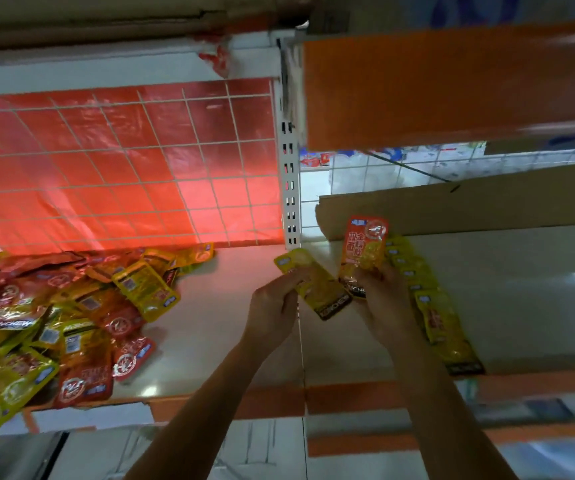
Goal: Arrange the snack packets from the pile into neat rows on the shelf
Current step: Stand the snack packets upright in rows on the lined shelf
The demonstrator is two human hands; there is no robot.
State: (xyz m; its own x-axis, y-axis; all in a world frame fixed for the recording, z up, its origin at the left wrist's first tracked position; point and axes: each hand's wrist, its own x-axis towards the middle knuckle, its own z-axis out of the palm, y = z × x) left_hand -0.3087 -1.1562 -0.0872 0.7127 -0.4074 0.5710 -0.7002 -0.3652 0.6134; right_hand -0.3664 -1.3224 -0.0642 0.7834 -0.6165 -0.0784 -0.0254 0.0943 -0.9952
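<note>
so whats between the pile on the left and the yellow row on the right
In the head view: bare shelf, then the left hand holding a yellow packet and the right hand holding an orange packet.

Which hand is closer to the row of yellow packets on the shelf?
Right. The right hand, holding an orange packet, is just beside the row; the left hand, holding a yellow packet, sits farther left.

Soft overhead light, glare patches on the glossy shelf [521, 306], motion blur and warping at the edges.
</note>
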